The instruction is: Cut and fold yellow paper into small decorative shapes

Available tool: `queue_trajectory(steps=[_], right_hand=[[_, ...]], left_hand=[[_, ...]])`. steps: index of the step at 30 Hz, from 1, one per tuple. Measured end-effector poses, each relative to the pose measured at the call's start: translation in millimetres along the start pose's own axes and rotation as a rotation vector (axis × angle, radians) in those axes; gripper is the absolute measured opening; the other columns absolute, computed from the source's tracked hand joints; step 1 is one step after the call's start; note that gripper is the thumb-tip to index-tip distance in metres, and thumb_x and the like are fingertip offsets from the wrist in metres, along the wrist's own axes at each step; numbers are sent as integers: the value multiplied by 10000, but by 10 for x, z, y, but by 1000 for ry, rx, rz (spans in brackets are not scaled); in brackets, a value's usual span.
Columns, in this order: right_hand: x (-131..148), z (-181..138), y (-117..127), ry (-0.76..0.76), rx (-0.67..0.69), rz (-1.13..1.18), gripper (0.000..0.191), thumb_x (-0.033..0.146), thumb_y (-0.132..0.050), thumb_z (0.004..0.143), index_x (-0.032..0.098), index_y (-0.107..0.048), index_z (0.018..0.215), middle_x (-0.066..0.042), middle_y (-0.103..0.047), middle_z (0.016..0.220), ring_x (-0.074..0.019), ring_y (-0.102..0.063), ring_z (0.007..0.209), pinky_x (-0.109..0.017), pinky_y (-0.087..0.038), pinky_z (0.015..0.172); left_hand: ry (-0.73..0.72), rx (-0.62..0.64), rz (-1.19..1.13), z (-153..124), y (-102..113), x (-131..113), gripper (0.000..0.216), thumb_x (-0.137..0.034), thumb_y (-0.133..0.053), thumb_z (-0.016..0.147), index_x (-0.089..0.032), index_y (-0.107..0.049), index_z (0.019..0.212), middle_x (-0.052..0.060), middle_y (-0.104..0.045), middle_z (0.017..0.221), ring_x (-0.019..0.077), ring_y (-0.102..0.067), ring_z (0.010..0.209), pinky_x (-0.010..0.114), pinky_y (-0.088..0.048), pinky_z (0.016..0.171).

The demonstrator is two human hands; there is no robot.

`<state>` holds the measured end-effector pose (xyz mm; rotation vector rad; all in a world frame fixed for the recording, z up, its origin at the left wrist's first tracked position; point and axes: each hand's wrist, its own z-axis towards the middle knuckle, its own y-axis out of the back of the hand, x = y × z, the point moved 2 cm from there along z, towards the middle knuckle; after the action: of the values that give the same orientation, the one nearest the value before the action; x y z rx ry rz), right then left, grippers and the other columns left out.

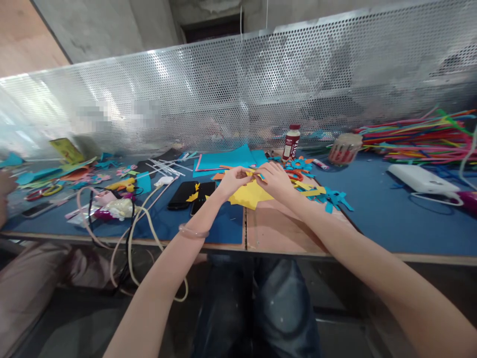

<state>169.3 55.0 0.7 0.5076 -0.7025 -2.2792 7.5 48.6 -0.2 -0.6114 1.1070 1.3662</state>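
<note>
In the centre of the frame, we are holding the yellow paper [249,197] over the surface [278,229]. The left hand [234,182] and the right hand [275,181] are pinching it near its upper edge, so each grip is closing on paper; what exactly is lying between the fingertips, we cannot tell. For good work, we should be keeping the fingertips near each other, pressing gently, and supporting the wide lower part, so the thin sheet is not creasing or tearing. About writing: the bottle [291,142], right of upper centre, is showing "COSTA"; its smaller print is staying unreadable. The yellow box [67,150], at frame left, is appearing too blurred for reading.
</note>
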Motion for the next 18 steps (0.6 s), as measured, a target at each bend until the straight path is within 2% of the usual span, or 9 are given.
queue_trajectory(steps=[18], right_hand=[[-24, -16, -23, 61, -105, -127, 183, 227, -414, 899, 173, -589, 884, -67, -611, 867, -200, -488, 826, -332, -312, 726]], left_hand=[[11, -8, -27, 4, -2, 13, 347, -370, -669, 680, -135, -616, 929, 76, -641, 893, 149, -582, 803, 259, -431, 670]])
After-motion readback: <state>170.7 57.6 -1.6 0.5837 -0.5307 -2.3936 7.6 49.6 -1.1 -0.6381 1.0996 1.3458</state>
